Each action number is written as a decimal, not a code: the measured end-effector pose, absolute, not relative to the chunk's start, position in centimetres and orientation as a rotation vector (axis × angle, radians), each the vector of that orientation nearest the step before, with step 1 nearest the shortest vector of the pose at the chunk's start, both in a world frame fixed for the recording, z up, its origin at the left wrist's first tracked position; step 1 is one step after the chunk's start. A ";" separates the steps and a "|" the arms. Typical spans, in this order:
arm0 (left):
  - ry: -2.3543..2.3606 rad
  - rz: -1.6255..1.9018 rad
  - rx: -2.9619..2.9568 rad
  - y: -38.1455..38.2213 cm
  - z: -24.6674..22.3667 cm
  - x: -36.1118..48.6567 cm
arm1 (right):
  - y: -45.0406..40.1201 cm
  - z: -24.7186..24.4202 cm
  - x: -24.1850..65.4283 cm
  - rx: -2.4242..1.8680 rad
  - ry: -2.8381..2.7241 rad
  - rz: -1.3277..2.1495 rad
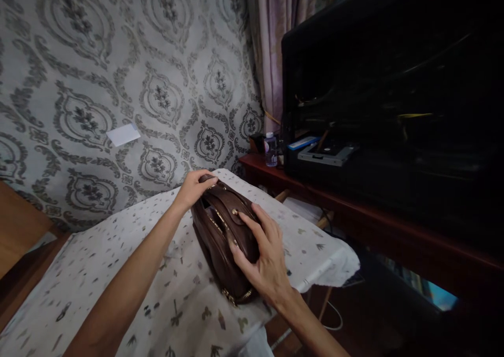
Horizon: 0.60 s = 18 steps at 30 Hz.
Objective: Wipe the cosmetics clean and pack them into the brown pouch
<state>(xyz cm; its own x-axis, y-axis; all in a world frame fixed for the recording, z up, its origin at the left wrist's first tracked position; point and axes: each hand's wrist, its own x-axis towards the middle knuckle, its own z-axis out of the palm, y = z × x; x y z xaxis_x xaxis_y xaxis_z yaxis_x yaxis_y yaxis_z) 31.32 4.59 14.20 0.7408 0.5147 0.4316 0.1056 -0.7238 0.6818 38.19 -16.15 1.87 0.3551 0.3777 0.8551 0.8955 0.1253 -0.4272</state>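
A brown leather handbag (pixel 220 241) with gold zippers sits on the cloth-covered table, one zipper on its top partly open. My left hand (pixel 194 189) grips the bag's far end, thumb laid across the top edge by the handle. Over the near right side spreads my right hand (pixel 268 254), its thumb by the zipper and its index finger close to a gold stud (pixel 235 211) on the flap. The hand's fingers curve round the bag's side. What lies inside the bag is hidden.
A patterned white tablecloth (pixel 157 289) covers the table. Behind it is a dark red stand (pixel 260 165) with a clear bottle (pixel 271 149) and a large black television (pixel 378 94). A metal drive-like box (pixel 326 155) lies before the screen. Wooden furniture (pixel 23 231) stands at left.
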 end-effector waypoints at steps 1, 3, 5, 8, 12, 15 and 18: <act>0.481 0.826 2.304 4.7 14.2 30.7 | -16.3 1.7 38.2 -1.461 -1.223 -0.547; 0.557 0.850 2.379 4.9 14.0 29.4 | -16.6 1.5 38.1 -1.473 -1.229 -0.511; 0.661 0.838 2.497 5.0 13.7 28.1 | -16.6 1.3 38.0 -1.489 -1.237 -0.488; 0.783 0.786 2.619 4.9 13.1 27.0 | -16.5 1.2 37.8 -1.506 -1.239 -0.489; 0.891 0.836 2.624 4.4 12.8 27.0 | -16.2 1.2 37.8 -1.516 -1.256 -0.504; 0.939 0.897 2.612 3.8 12.6 27.3 | -16.2 1.2 37.9 -1.522 -1.270 -0.516; 0.930 0.965 2.582 3.2 12.4 27.4 | -16.3 1.4 37.8 -1.543 -1.269 -0.526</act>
